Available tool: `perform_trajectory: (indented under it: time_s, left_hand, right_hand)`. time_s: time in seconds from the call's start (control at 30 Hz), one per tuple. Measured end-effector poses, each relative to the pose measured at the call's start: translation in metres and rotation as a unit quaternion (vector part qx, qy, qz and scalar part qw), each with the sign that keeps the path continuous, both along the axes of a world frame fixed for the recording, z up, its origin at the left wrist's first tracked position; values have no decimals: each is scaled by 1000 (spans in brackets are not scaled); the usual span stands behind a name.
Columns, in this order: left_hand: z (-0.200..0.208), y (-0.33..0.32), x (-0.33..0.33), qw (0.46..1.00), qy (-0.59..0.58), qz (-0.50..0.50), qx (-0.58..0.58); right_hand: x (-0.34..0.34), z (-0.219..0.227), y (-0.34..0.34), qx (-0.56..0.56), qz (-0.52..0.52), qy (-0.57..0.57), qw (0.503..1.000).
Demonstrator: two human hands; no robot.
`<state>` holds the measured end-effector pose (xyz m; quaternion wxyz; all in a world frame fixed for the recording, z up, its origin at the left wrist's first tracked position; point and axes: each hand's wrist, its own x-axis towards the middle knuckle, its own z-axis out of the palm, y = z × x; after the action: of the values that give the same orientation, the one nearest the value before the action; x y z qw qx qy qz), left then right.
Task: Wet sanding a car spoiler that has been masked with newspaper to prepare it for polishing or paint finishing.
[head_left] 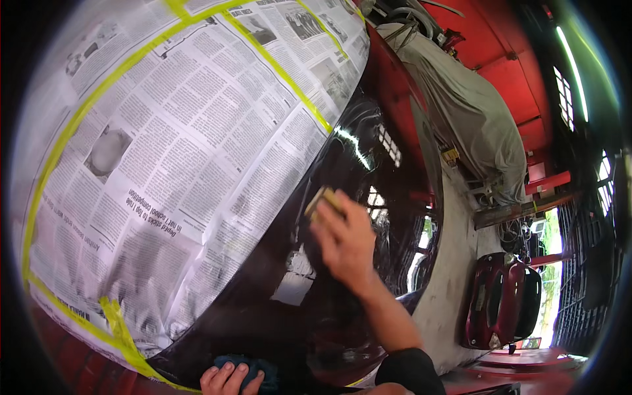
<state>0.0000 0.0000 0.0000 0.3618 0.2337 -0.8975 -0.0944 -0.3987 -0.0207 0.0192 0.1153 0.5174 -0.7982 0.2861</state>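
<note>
Right hand [345, 243]: our fingers are closed around a yellowish block [327, 201]
Block: we have it on the shiny dark car panel [263, 329], near the newspaper [184, 131]
Left hand [227, 380]: our fingers are curled over a dark blue cloth [266, 366], at the lower edge of the view
Newspaper: we see yellow tape [117, 322] across it and along its borders
</note>
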Motion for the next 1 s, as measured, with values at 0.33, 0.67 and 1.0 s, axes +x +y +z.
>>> perform_trajectory:
  time_s: [0.33,0.67,1.0]
  left_hand:
    - [37,-14,-14,985,-67,-108,113]
    - [-14,-10,-17,1000,13,-17,-6]
    - [8,-11,-8,995,-4,-58,87]
  right_hand:
    - [-155,34,-110,-3,-190,60,980]
    - [50,5,-27,3,11,40,999]
    - [91,-3,-27,-17,5,35,999]
